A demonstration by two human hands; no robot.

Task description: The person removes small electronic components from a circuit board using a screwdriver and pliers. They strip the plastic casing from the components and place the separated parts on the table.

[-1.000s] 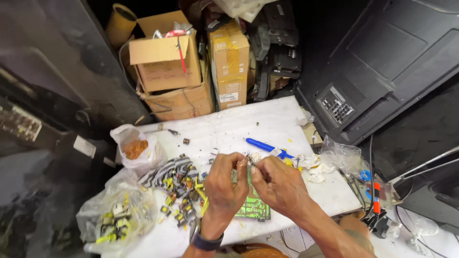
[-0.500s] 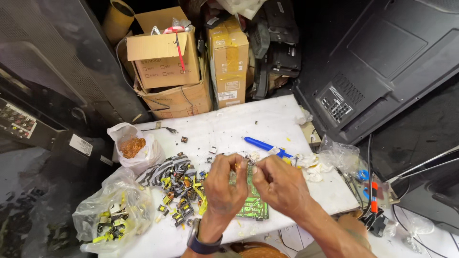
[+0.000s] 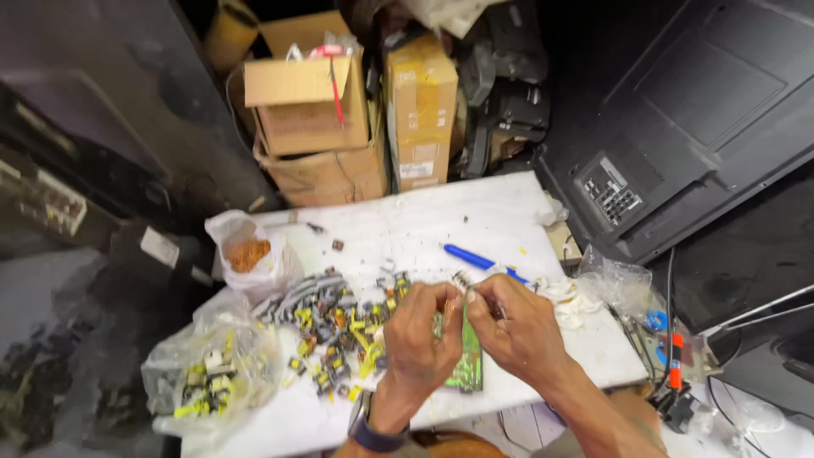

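You are pinching a small electronic part [image 3: 462, 282] between both hands, left hand [image 3: 421, 335] and right hand [image 3: 519, 326] closed on it, above the green circuit board [image 3: 468, 360] on the table [image 3: 475, 212], likely needing a careful pull next

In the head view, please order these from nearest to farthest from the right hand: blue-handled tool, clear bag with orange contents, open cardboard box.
From the right hand:
1. Blue-handled tool, just above it on the table.
2. Clear bag with orange contents, at the table's left edge.
3. Open cardboard box, far behind the table.
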